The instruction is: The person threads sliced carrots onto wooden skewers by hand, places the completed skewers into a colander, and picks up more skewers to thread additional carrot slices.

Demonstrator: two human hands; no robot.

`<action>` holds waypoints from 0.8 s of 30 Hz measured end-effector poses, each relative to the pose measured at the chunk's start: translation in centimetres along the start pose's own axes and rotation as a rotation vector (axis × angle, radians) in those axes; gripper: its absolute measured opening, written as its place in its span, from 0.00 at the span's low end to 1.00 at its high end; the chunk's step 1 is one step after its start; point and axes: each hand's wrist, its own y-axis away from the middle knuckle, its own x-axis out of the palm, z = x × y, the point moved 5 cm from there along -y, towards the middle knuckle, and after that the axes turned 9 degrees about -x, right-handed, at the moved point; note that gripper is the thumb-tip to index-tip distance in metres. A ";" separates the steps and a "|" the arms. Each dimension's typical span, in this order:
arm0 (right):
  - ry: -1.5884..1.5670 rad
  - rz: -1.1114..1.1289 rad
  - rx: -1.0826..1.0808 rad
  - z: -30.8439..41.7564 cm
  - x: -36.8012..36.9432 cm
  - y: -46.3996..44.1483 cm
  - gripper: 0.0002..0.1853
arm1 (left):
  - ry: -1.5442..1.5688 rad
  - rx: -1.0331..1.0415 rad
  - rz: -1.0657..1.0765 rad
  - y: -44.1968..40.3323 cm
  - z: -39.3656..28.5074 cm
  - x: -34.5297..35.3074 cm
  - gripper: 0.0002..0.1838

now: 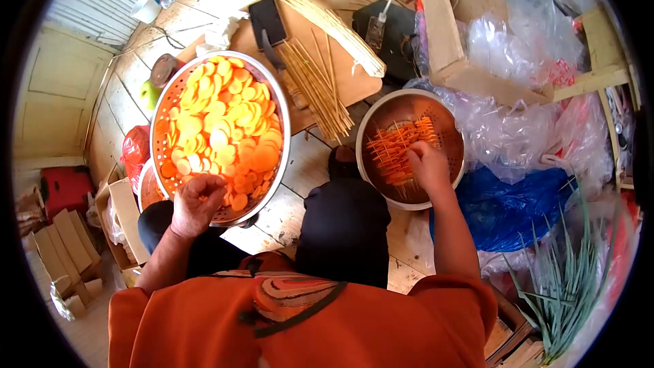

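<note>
A large metal colander [287, 129] full of round carrot slices [225, 119] stands in front of me on the left. My left hand [197, 206] hovers over its near rim with curled fingers; whether a slice is between them is hidden. To the right, a smaller metal colander [368, 117] contains a pile of carrot slices threaded on thin sticks [395, 153]. Reaching in from its right side, my right hand [430, 167] has thumb and fingers pinched at the pile, apparently on one carrot skewer.
Beyond the colanders, a brown board [361, 90] bears loose bamboo sticks [317, 85], a thick stick bundle [334, 27], a knife [272, 54] and a phone [268, 22]. Clear plastic bags [490, 123], a blue bag [507, 208] and green leaves [565, 293] crowd the right. An open cardboard box [126, 215] stands left.
</note>
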 end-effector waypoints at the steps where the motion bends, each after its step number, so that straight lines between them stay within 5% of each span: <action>1: -0.167 -0.053 -0.114 3.0 -0.6 -0.8 0.14 | -0.012 0.059 -0.048 -0.1 0.2 -0.8 0.05; 6: -0.222 0.065 -0.090 11.6 1.4 -5.8 0.25 | 0.135 0.154 -0.092 -1.6 0.9 -4.8 0.04; 9: -0.070 0.248 0.015 13.8 3.1 -7.9 0.30 | 0.386 -0.017 -0.086 -2.5 2.4 -6.4 0.04; 18: 0.116 0.235 0.018 15.4 4.5 -8.6 0.19 | 0.404 0.056 -0.056 -2.8 1.9 -7.2 0.04; 24: 0.090 -0.086 -0.126 16.4 2.7 -8.9 0.14 | 0.364 0.088 -0.074 -3.3 1.3 -7.3 0.06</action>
